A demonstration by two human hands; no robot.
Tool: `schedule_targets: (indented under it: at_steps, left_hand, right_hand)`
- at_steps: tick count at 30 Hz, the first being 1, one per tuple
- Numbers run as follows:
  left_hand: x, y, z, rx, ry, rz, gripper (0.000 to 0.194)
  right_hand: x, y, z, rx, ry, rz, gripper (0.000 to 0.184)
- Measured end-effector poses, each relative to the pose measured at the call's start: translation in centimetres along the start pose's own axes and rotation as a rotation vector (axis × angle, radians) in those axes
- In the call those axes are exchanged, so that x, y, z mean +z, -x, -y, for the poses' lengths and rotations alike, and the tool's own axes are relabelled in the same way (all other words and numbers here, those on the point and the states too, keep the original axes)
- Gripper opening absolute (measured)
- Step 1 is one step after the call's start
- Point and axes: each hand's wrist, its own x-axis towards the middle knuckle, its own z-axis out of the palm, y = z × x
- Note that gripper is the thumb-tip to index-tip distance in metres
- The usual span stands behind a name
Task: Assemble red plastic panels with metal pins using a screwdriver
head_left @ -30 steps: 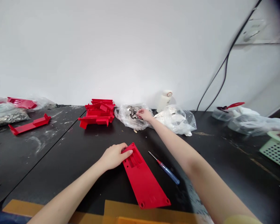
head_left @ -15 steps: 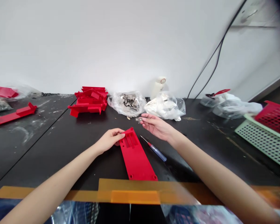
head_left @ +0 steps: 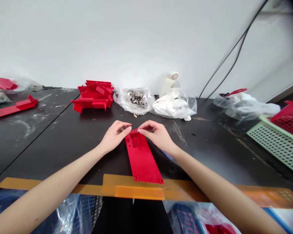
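A long red plastic panel (head_left: pixel 145 159) lies on the dark table, its slotted end away from me and two round holes at its near end. My left hand (head_left: pixel 114 136) is closed on the far left corner, thumb on top. At the far edge my right hand (head_left: pixel 157 134) pinches a small metal piece (head_left: pixel 138 130), mostly covered by the fingertips. Both hands' fingertips nearly meet there. Under my right wrist the blue handle of a screwdriver (head_left: pixel 168 155) shows in part; the rest is hidden.
Stacked red plastic parts (head_left: pixel 95 97) stand at the back, beside a clear bag of small metal pieces (head_left: pixel 136 99) and a bag of white pieces (head_left: pixel 174 105). A cream bottle (head_left: pixel 169 83) is behind. Green basket (head_left: pixel 275 139) at right; orange tape (head_left: pixel 139 191) along the front edge.
My right hand has moved left and down, bringing the metal piece to the panel's far edge. Its forearm now covers most of the screwdriver. My left hand stays at the panel's corner.
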Motion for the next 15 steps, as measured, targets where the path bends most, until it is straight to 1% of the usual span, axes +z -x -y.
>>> schedule_targets:
  at_steps: [2, 6, 8, 12, 15]
  left_hand:
    - [-0.1, 0.0, -0.4, 0.1, -0.03, -0.052, 0.033]
    - [-0.1, 0.2, -0.9, 0.271, -0.074, 0.014, 0.022]
    - [0.1, 0.3, -0.9, 0.293, -0.088, 0.02, 0.019]
    - [0.4, 0.3, -0.9, 0.277, -0.08, -0.034, 0.018]
    - [0.4, 0.4, -0.9, 0.262, -0.054, -0.039, 0.019]
  right_hand:
    - [0.5, 0.3, 0.3, -0.086, 0.084, -0.037, 0.007]
    - [1.0, 0.6, 0.9, -0.185, 0.171, -0.078, 0.006]
    - [1.2, 0.7, 1.0, -0.208, 0.186, -0.078, 0.005]
    - [1.3, 0.7, 0.9, -0.218, 0.19, -0.061, 0.005]
    - [1.0, 0.5, 0.8, -0.215, 0.184, -0.042, 0.009]
